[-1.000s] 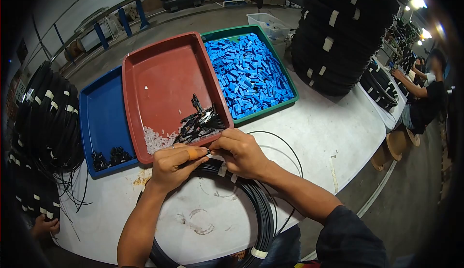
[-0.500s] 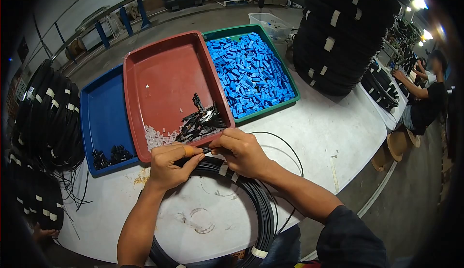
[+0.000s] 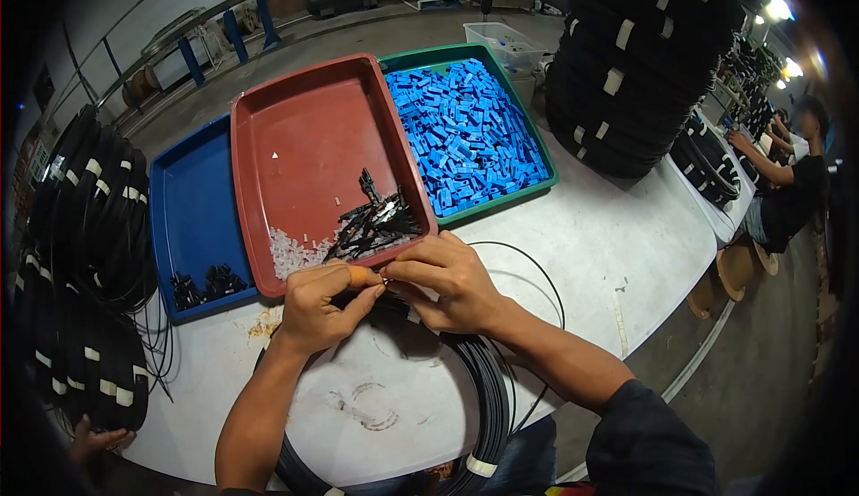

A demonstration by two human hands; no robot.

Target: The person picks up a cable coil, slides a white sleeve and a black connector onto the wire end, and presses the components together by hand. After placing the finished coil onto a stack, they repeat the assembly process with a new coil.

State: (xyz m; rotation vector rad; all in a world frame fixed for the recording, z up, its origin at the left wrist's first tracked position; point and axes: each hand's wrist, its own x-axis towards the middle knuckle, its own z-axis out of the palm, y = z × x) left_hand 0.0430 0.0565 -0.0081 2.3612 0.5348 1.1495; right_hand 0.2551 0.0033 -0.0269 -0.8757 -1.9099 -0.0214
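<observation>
My left hand, with an orange cover on one finger, is closed in a pinch. Its fingertips meet those of my right hand, which is also pinching. Between them shows a small dark piece, like a connector part; its exact kind is mostly hidden. Below my hands lies a black cable coil, bound with pale tape. A loose cable strand loops out to the right of my right hand. Just beyond my fingers is a red tray holding black slender parts and small clear pieces.
A blue tray with small black parts and a green tray of blue clips flank the red one. Tall cable coil stacks rise back right and left. Another person's hand touches the left stack; a person works far right.
My pinched fingers have shifted slightly, and less of the small dark piece shows between them. At lower left, the other person's hand and the coils have moved right, toward the table.
</observation>
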